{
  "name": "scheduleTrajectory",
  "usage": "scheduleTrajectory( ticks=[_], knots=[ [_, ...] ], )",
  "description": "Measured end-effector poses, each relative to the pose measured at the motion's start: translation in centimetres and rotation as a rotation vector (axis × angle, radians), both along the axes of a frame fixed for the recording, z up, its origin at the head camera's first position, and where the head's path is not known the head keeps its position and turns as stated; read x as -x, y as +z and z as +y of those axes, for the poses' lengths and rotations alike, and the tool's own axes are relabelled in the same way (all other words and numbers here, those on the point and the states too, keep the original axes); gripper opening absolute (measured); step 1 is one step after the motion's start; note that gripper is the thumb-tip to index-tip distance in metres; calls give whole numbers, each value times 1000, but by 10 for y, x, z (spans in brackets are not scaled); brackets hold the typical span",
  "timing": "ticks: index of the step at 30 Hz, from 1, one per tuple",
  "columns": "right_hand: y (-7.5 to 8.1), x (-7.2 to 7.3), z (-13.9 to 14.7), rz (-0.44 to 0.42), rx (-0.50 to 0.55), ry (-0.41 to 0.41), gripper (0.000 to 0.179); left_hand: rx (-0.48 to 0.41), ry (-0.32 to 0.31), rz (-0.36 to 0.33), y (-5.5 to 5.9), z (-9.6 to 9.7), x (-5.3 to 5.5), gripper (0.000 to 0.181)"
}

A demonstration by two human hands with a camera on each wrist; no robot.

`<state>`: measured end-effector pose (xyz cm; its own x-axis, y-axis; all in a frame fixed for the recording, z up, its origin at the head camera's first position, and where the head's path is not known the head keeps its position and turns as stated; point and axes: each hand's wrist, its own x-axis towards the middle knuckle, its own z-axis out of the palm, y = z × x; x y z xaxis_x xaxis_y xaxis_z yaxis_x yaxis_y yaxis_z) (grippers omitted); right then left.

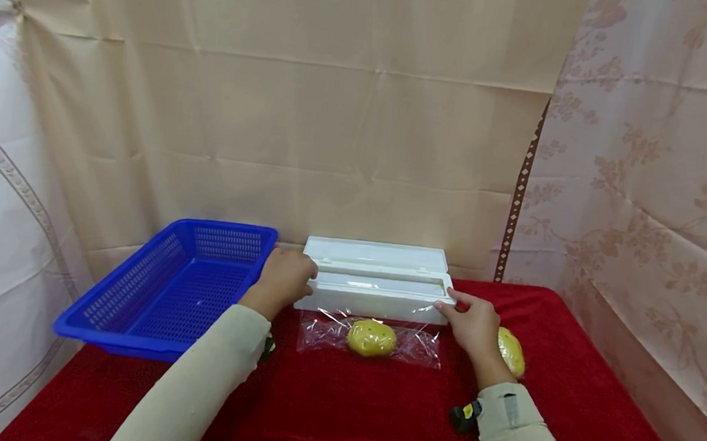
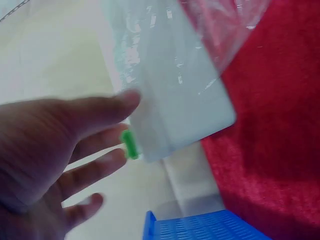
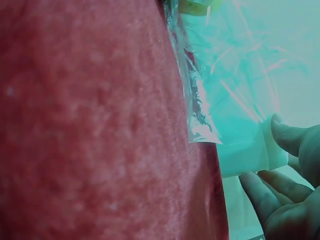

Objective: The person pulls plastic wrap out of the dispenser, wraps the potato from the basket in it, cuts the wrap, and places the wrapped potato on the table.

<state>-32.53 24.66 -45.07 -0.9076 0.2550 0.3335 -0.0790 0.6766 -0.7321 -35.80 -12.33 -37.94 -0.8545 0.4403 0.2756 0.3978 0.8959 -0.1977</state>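
Observation:
A white cling film box point(image 1: 378, 304) stands with its lid point(image 1: 376, 252) raised at the back. Clear film point(image 1: 319, 337) runs from it down the front onto the cloth, where a yellow potato point(image 1: 372, 338) with dark specks lies on it. At the box's left end, my left hand point(image 1: 283, 275) has the thumb over the edge and fingers behind, beside a green clip point(image 2: 129, 144). My right hand point(image 1: 471, 323) holds the right end, thumb at the front and fingers round the end. Another potato point(image 1: 511, 353), shiny as if wrapped, lies beyond my right wrist.
A blue slotted basket point(image 1: 119, 342) stands on the left, its near side at the table's edge. Red cloth point(image 1: 370, 409) covers the table. A beige curtain point(image 1: 349, 123) hangs behind, with a patterned one point(image 1: 663, 169) on the right.

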Motion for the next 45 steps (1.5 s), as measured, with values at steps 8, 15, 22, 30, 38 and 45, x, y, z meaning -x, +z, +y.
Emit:
scheduleTrajectory(
  ticks=[8,15,22,30,38,45],
  knots=[
    [-4,4,-5,91,-34,21,37,11,12,56,-9,0,-2,15],
    [0,1,-8,163,-107,42,14,8,-5,96,-9,1,-7,20],
    [12,-7,-5,121,-124,121,12,-23,-63,161,-8,-5,-14,18],
    [23,-22,1,125,-172,207,9,-61,-100,142,-4,-11,-29,21],
    [31,-40,11,106,-211,329,8,-56,-143,140,0,-10,-50,19],
    [27,-51,19,72,-309,408,12,-23,-180,174,-5,-9,-66,22]
  ],
)
